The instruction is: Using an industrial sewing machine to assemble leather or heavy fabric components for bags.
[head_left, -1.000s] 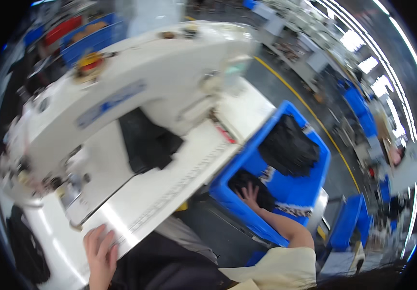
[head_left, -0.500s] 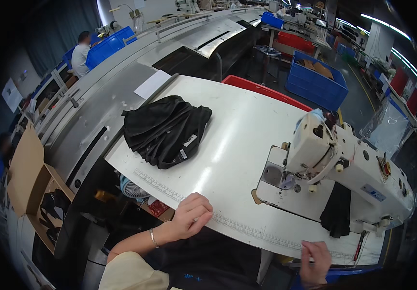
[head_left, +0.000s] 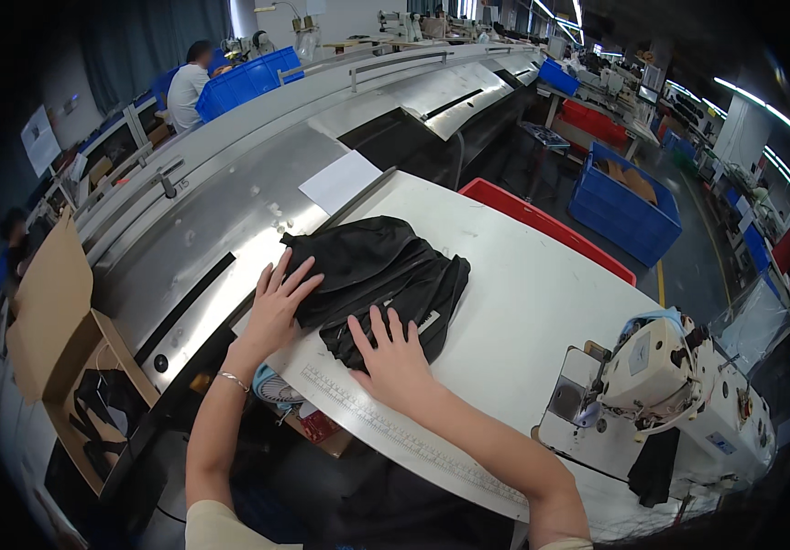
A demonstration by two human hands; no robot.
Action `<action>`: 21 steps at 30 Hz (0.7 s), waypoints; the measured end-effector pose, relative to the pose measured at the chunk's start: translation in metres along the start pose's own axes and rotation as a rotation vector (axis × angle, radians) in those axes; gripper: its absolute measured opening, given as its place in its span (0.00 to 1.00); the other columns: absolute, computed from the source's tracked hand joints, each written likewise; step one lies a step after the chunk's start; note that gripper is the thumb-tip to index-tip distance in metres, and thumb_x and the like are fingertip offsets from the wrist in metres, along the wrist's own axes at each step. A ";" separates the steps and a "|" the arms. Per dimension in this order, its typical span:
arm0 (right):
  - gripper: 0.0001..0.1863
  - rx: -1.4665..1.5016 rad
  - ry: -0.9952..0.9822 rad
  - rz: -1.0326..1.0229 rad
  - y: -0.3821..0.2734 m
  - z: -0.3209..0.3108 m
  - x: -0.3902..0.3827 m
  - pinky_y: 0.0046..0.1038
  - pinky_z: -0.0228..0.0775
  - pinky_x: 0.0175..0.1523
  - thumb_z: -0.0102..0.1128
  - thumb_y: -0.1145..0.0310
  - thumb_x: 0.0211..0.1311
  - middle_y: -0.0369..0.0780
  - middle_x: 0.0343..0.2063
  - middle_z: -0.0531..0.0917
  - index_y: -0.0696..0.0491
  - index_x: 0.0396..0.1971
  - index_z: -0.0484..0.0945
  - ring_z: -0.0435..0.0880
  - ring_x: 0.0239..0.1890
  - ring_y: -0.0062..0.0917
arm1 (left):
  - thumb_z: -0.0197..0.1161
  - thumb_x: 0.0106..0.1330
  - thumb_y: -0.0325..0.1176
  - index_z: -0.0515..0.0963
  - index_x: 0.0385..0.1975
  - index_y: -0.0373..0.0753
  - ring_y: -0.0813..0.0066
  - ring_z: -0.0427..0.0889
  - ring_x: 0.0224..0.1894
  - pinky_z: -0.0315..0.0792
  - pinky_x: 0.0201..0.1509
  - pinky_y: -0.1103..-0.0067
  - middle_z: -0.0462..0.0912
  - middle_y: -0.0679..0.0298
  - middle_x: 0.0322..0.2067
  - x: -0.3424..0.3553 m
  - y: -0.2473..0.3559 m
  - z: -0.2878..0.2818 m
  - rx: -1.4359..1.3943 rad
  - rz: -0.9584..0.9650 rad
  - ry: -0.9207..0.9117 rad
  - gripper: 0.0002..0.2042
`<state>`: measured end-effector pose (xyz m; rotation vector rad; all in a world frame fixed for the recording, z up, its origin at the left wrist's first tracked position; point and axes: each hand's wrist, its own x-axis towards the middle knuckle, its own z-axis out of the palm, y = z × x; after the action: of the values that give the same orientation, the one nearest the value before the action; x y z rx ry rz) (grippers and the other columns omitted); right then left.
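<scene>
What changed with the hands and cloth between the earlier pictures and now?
The right hand left a blue bin, now out of view, and moved left across the table onto the black cloth pile. The left hand moved from the table's front edge onto the pile's left side. Both have fingers spread. The sewing machine and the black piece by it stayed put.

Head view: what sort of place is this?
Probably a sewing workshop or garment factory floor: a sewing machine is mounted on the white table, a pile of black fabric lies on it, and a large blue bin stands beyond.
</scene>
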<state>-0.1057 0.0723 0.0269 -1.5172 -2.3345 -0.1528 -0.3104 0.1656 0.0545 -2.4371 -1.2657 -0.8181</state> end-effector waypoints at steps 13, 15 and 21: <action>0.18 0.303 0.050 -0.009 -0.018 -0.025 -0.055 0.35 0.72 0.48 0.60 0.65 0.54 0.51 0.45 0.72 0.58 0.42 0.74 0.77 0.44 0.40 | 0.62 0.42 0.24 0.72 0.40 0.35 0.61 0.74 0.55 0.67 0.59 0.69 0.75 0.57 0.52 0.016 0.094 -0.016 -0.229 0.527 -0.222 0.20; 0.18 0.408 -0.057 -0.032 -0.010 -0.047 -0.078 0.32 0.73 0.46 0.61 0.66 0.53 0.50 0.44 0.73 0.59 0.42 0.74 0.78 0.42 0.39 | 0.63 0.45 0.27 0.69 0.50 0.36 0.61 0.66 0.61 0.53 0.68 0.66 0.69 0.56 0.57 0.000 0.095 -0.009 -0.218 0.454 -0.425 0.27; 0.29 0.436 0.339 -0.083 0.020 -0.048 -0.039 0.36 0.68 0.56 0.65 0.72 0.49 0.49 0.53 0.71 0.61 0.54 0.68 0.73 0.52 0.43 | 0.70 0.43 0.30 0.55 0.63 0.38 0.57 0.55 0.67 0.40 0.70 0.60 0.59 0.54 0.63 -0.032 0.080 -0.004 -0.575 0.188 -0.115 0.43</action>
<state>-0.0625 0.0338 0.0562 -1.0887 -1.9968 0.0722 -0.2613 0.0963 0.0396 -3.0296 -0.8988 -1.1232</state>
